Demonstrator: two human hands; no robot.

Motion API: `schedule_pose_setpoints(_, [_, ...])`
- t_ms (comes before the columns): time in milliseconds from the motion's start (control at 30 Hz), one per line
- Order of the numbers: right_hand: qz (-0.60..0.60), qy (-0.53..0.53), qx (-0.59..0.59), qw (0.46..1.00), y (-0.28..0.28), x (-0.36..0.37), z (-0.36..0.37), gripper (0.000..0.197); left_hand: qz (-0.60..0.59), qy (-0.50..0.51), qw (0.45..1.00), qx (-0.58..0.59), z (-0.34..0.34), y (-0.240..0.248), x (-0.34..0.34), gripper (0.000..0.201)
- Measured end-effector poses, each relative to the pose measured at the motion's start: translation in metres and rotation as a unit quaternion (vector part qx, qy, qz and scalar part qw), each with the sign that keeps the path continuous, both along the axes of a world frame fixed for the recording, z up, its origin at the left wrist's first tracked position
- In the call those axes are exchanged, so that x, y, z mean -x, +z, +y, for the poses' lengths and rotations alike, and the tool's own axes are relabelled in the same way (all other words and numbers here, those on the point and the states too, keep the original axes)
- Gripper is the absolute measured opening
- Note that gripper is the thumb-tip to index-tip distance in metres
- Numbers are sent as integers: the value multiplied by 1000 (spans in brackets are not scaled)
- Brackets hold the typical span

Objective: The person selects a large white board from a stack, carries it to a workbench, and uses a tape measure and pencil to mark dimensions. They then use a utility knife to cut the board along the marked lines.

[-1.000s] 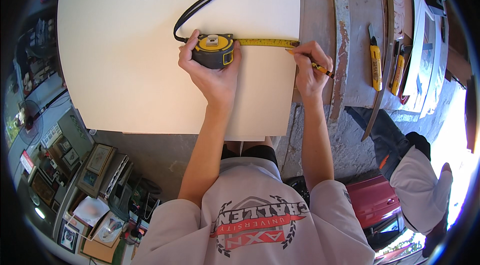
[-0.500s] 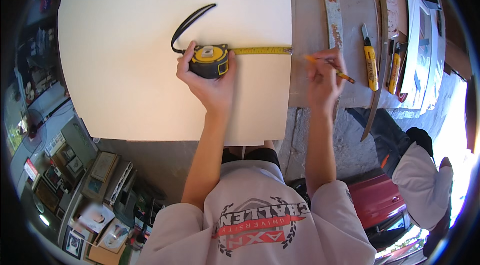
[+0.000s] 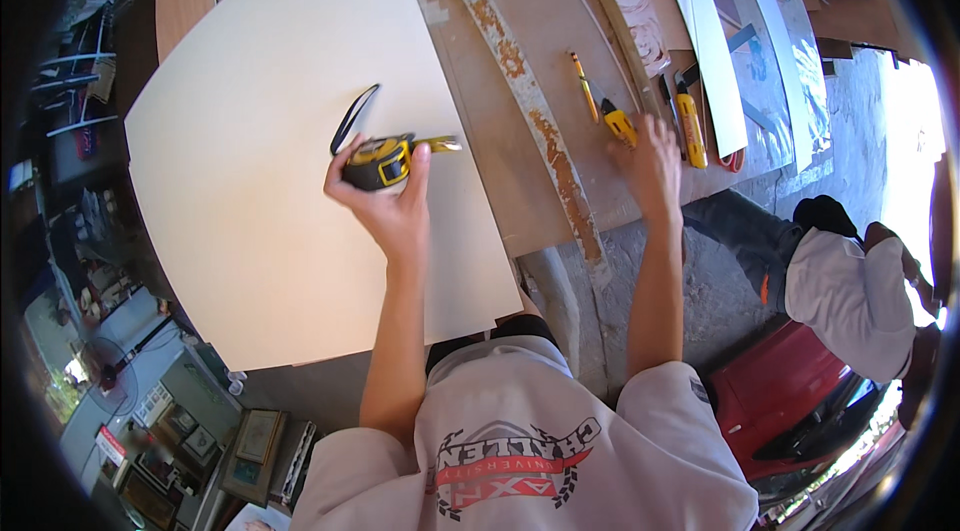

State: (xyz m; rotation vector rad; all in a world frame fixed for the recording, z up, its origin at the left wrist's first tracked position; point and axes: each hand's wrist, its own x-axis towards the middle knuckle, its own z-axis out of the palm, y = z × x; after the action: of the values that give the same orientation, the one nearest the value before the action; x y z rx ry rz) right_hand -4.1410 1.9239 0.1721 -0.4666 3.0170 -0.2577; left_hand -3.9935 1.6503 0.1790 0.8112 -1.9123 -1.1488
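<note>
My left hand (image 3: 393, 221) is closed around a black and yellow tape measure (image 3: 378, 165) above the large white board (image 3: 290, 251). A short stretch of yellow blade sticks out to the right, and a black wrist strap (image 3: 352, 121) loops off the far side. Over on the brown table, my right hand (image 3: 655, 171) has its fingers curled on the handle of a yellow utility knife (image 3: 619, 122), whose blade points away from me. The lower part of that handle is hidden by the fingers. A yellow pencil (image 3: 584, 88) lies just left of the knife.
A second yellow utility knife (image 3: 690, 126) lies right of my right hand. A paint-worn metal straightedge (image 3: 515, 66) crosses the table (image 3: 510, 171), with a long wooden strip (image 3: 610, 6) and white offcuts (image 3: 705, 51) farther right. Another person (image 3: 850, 291) is near a red car (image 3: 785, 391).
The tape blade has drawn in from the board's edge to a short stub. The pencil has left my right hand for the table, and that hand has taken hold of the knife. The view has turned.
</note>
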Motion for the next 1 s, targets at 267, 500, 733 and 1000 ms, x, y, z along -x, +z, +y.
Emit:
schedule_pose_setpoints(267, [-45,-127,159,978,-4,-35,44,34,-148,-290,935,142,7,18,143,64])
schedule_pose_setpoints(500, [-498,-270,614,550,19,-103,50,28,-230,-335,868,283,34,8,229,77])
schedule_pose_setpoints(733, [-480,-219,612,589,34,-110,20,37,-137,-181,950,217,-76,-16,75,46])
schedule_pose_setpoints(1000, [-111,-46,204,972,4,-117,3,34,-399,74,894,192,-311,-51,-279,48])
